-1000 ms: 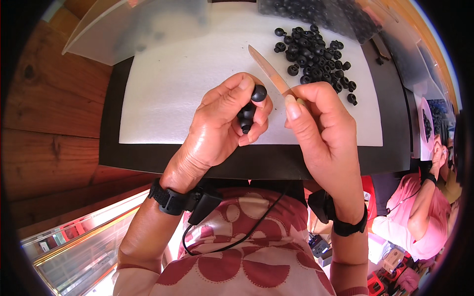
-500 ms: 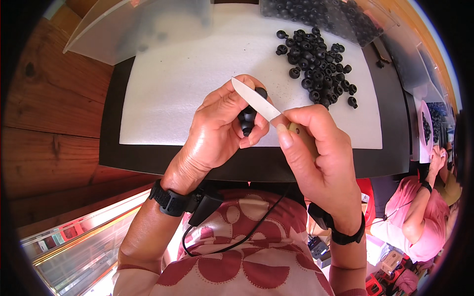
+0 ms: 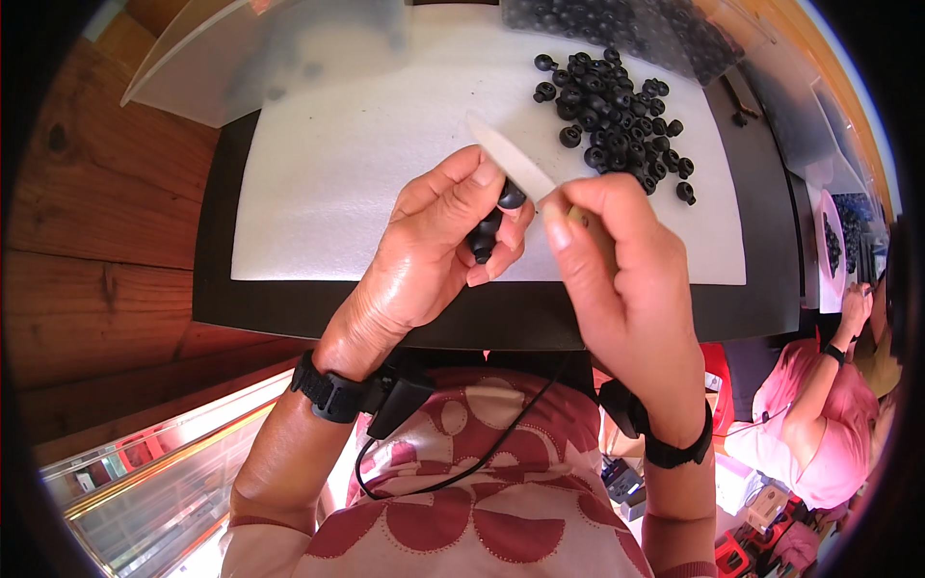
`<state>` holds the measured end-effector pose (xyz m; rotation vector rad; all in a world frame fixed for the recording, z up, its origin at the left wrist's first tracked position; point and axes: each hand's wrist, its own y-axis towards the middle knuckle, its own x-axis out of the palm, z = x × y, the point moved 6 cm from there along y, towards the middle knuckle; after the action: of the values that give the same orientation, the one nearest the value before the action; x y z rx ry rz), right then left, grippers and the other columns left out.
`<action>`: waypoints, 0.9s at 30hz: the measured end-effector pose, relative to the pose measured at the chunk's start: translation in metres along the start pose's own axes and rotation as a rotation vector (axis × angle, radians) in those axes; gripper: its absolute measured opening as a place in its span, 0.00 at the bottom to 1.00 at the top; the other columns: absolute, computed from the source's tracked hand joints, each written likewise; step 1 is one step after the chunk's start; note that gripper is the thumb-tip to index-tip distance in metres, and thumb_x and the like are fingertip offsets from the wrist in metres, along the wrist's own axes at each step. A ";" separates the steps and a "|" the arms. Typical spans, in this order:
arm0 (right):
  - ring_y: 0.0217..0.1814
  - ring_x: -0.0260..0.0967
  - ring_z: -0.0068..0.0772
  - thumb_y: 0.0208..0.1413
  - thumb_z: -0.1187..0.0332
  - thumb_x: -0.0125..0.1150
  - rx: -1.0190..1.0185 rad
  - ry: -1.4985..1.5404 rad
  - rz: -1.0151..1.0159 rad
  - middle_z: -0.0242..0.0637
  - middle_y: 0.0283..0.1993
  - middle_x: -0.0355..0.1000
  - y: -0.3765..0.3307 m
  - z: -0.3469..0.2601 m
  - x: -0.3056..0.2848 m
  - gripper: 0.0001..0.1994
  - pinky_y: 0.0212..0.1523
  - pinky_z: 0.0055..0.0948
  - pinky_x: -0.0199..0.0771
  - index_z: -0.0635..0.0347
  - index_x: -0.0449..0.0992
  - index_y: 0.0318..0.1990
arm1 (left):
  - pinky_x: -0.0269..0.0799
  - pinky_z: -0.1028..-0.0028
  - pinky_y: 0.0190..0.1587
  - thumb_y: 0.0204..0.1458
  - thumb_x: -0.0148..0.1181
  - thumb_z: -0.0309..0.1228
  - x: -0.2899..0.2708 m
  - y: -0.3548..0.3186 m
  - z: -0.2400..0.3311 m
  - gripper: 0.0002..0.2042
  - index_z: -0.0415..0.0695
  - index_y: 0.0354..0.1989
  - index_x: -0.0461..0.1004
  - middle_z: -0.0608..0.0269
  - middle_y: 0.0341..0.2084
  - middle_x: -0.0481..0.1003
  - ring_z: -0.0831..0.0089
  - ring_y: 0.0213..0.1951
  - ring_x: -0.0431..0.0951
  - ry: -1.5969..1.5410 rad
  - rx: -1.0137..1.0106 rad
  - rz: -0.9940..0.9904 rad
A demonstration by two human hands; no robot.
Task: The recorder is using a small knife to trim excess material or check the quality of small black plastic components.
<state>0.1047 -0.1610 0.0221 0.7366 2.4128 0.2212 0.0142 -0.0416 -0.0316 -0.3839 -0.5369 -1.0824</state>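
Observation:
Above the near part of a white foam sheet (image 3: pixel 318 212), my left hand (image 3: pixel 434 217) is closed around a few round black rubber parts (image 3: pixel 485 236), each with a small neck. One of them shows by the blade, near my thumb. My right hand (image 3: pixel 631 260) grips a small knife (image 3: pixel 520 166) by its handle, thumb and forefinger at the base of the blade. The blade slants up and left, its flat side facing up, and lies across my left fingertips. A heap of similar black parts (image 3: pixel 617 120) is spread on the sheet to the right.
At the back right stands a clear bin (image 3: pixel 626 34) full of black parts. Another translucent bin (image 3: pixel 279 58) is at the back left. Wooden boards (image 3: pixel 106 222) lie left of the dark table (image 3: pixel 462 313). To the right, a person in pink (image 3: pixel 809 424) works beside a pink tray (image 3: pixel 825 217).
The knife has moved a little up and to the right, its tip now past my left thumb. My left hand stays almost in place with the black parts.

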 end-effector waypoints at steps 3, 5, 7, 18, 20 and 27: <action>0.32 0.63 0.15 0.70 0.68 0.57 0.086 0.148 0.057 0.25 0.33 0.70 0.006 0.007 -0.003 0.08 0.33 0.18 0.64 0.65 0.74 0.46 | 0.57 0.80 0.23 0.70 0.49 0.46 -0.001 0.002 0.002 0.18 0.42 0.41 0.70 0.64 0.29 0.71 0.78 0.25 0.67 -0.008 0.004 -0.048; 0.30 0.62 0.13 0.70 0.66 0.57 0.068 0.235 0.047 0.25 0.32 0.70 0.011 0.010 -0.003 0.09 0.31 0.17 0.62 0.64 0.74 0.47 | 0.58 0.80 0.24 0.70 0.49 0.46 -0.001 0.002 0.004 0.18 0.42 0.41 0.70 0.63 0.29 0.71 0.78 0.25 0.67 -0.029 0.012 -0.079; 0.30 0.63 0.14 0.70 0.65 0.57 0.143 0.364 0.018 0.26 0.32 0.71 0.015 0.010 -0.004 0.10 0.30 0.18 0.62 0.65 0.73 0.47 | 0.58 0.80 0.25 0.70 0.49 0.46 0.001 0.001 0.004 0.18 0.41 0.41 0.70 0.63 0.30 0.72 0.78 0.26 0.68 -0.027 0.006 -0.080; 0.36 0.76 0.22 0.68 0.67 0.61 0.208 0.785 -0.115 0.36 0.35 0.73 0.017 -0.004 0.010 0.12 0.37 0.23 0.77 0.68 0.68 0.46 | 0.58 0.79 0.25 0.69 0.50 0.47 0.006 -0.005 0.010 0.19 0.39 0.47 0.71 0.63 0.30 0.72 0.78 0.25 0.67 -0.019 0.020 -0.057; 0.34 0.76 0.22 0.67 0.67 0.62 0.175 0.730 -0.108 0.35 0.35 0.72 0.020 -0.006 0.014 0.12 0.35 0.24 0.79 0.68 0.68 0.44 | 0.58 0.77 0.25 0.66 0.53 0.51 0.008 -0.006 0.015 0.24 0.37 0.45 0.71 0.62 0.30 0.72 0.76 0.23 0.66 0.094 0.034 -0.016; 0.32 0.75 0.21 0.68 0.67 0.61 0.157 0.699 -0.119 0.32 0.30 0.69 0.034 -0.021 0.009 0.12 0.33 0.24 0.78 0.68 0.68 0.41 | 0.58 0.78 0.24 0.67 0.51 0.51 0.015 -0.013 0.036 0.23 0.38 0.45 0.71 0.62 0.28 0.71 0.77 0.24 0.67 0.144 0.051 -0.027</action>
<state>0.1014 -0.1269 0.0455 0.6510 3.1576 0.2764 -0.0005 -0.0387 0.0064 -0.2526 -0.4418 -1.1106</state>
